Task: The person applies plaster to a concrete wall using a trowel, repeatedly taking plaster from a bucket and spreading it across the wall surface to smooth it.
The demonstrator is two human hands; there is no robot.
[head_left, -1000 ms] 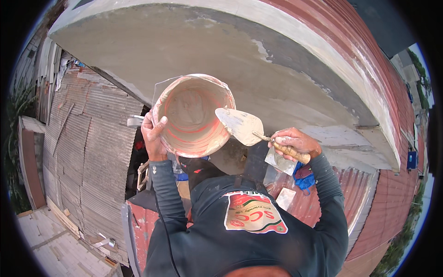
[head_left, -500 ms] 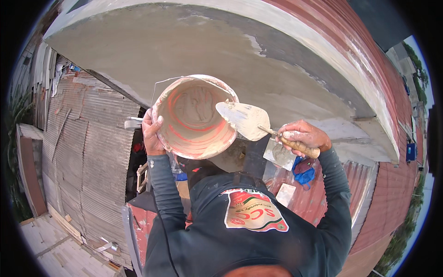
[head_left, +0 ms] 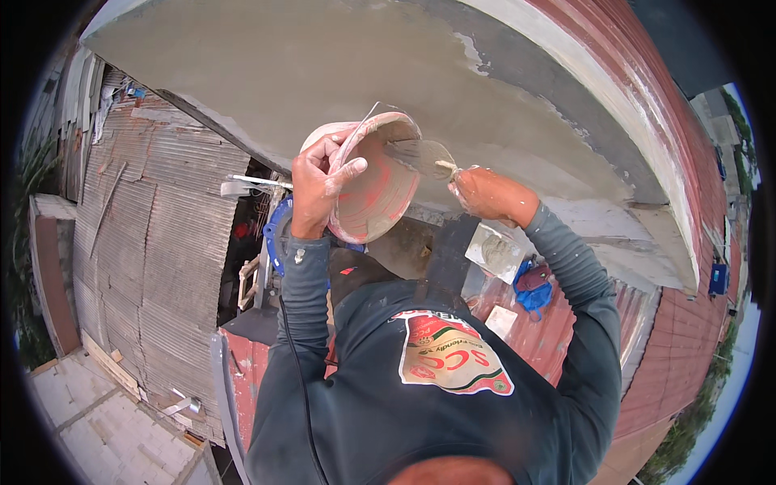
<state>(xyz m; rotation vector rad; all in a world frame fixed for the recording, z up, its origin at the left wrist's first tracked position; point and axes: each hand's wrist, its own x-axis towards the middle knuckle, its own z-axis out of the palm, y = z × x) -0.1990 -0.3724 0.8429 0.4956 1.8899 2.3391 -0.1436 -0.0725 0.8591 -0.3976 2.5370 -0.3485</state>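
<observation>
My left hand (head_left: 319, 182) grips the rim of a mortar-smeared bucket (head_left: 376, 198), which is tipped on its side with its mouth turned to the right. Red streaks show through the grey paste on its inner wall. In my right hand (head_left: 491, 196) is a trowel (head_left: 427, 155); its handle is hidden inside my closed fingers. The blade reaches into the bucket's mouth, with its tip near the inner wall. Above both hands spreads a grey plastered surface (head_left: 291, 69), partly smooth, with a rough pale patch near its far edge.
A white board with grey mortar (head_left: 495, 250) lies below my right forearm, beside a blue bag (head_left: 531, 291) on red corrugated sheeting (head_left: 546, 339). Rusty corrugated sheets (head_left: 153, 267) stand on the left. A blue round-edged object (head_left: 276, 234) sits behind my left wrist. A dark cable runs down my left arm.
The bucket has been tipped from facing me to facing right. My left hand has moved up and right along its rim. My right hand has moved up and left, bringing the trowel blade into the bucket.
</observation>
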